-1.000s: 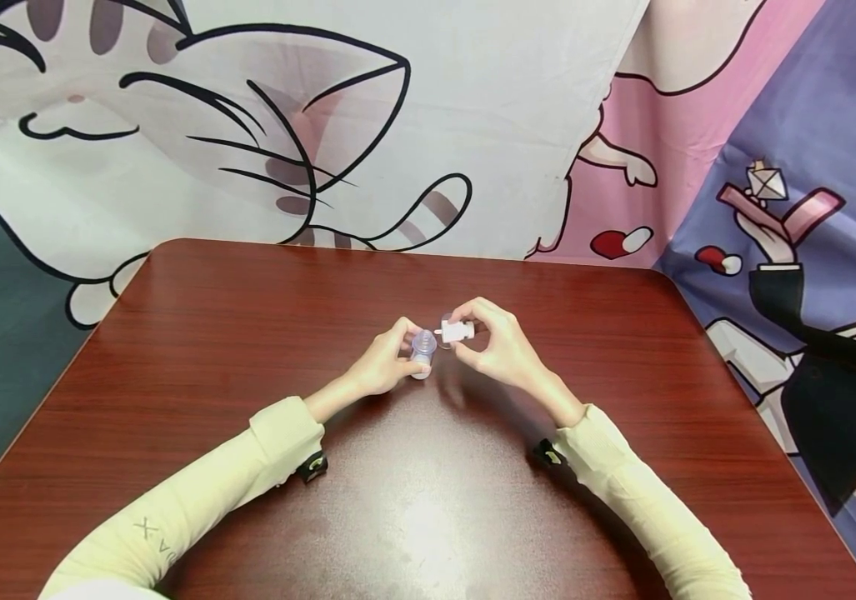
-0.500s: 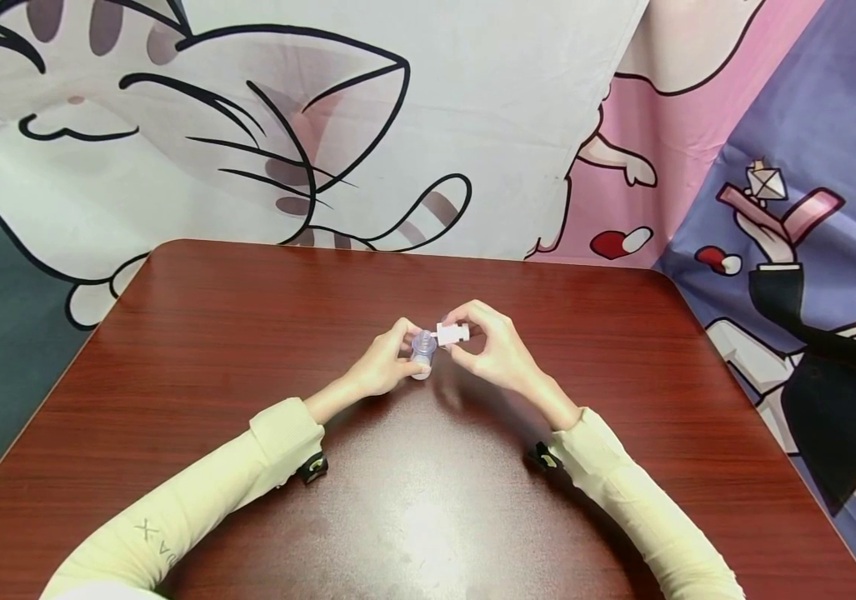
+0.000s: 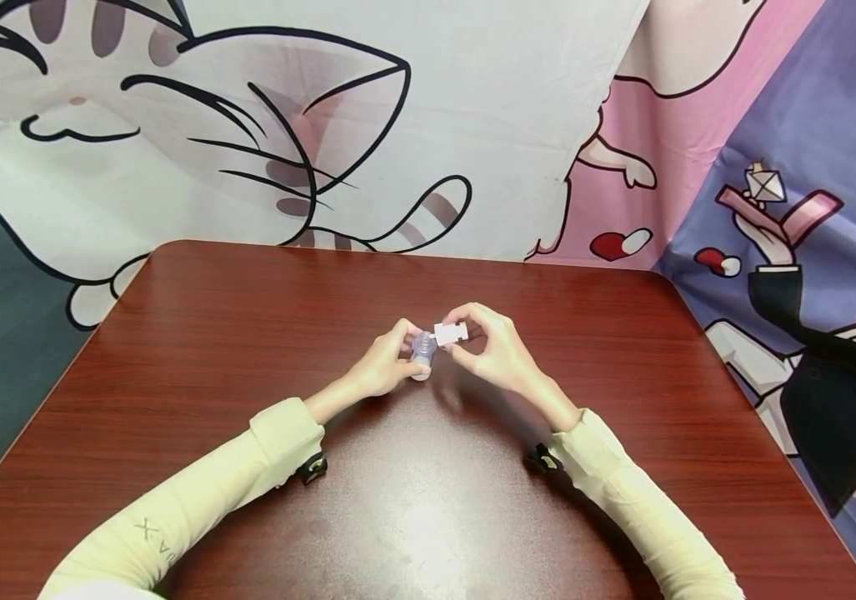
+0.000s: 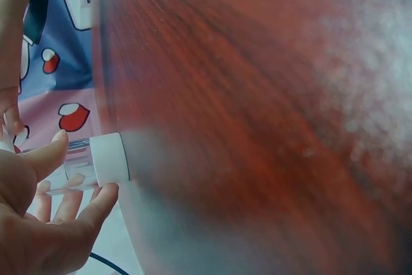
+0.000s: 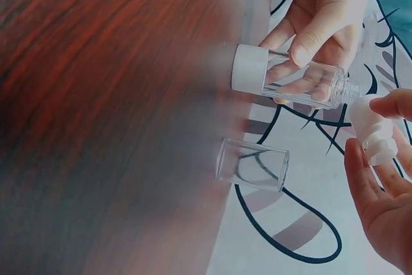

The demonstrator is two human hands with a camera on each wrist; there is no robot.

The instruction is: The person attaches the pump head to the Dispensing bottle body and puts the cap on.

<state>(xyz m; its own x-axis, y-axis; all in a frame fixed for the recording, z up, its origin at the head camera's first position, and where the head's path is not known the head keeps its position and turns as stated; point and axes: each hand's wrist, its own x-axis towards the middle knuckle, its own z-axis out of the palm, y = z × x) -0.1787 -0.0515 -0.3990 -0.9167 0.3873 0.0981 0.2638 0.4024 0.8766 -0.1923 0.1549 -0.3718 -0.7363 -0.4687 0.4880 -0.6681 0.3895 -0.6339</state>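
Note:
My left hand (image 3: 381, 360) grips a small clear bottle (image 5: 312, 85) between thumb and fingers. The bottle stands upright, with a white base (image 4: 111, 159) close to the tabletop and a threaded neck at the top. My right hand (image 3: 501, 350) pinches a white pump head (image 3: 451, 334) between thumb and fingers. The pump head is tilted on its side, its inner end right at the mouth of the bottle in the right wrist view. A clear cylindrical cap (image 5: 253, 165) stands on the table beside the bottle, mostly hidden behind the right hand's fingers and pump head in the head view.
The brown wooden table (image 3: 247, 308) reaches to a cartoon-printed cloth (image 3: 503, 125) hanging behind its far edge. Small dark straps sit at both sleeve cuffs. A bright glare lies on the near middle of the tabletop.
My right hand has brought the white pump head left, from a little apart up against the bottle's mouth. The left hand and bottle have stayed in place.

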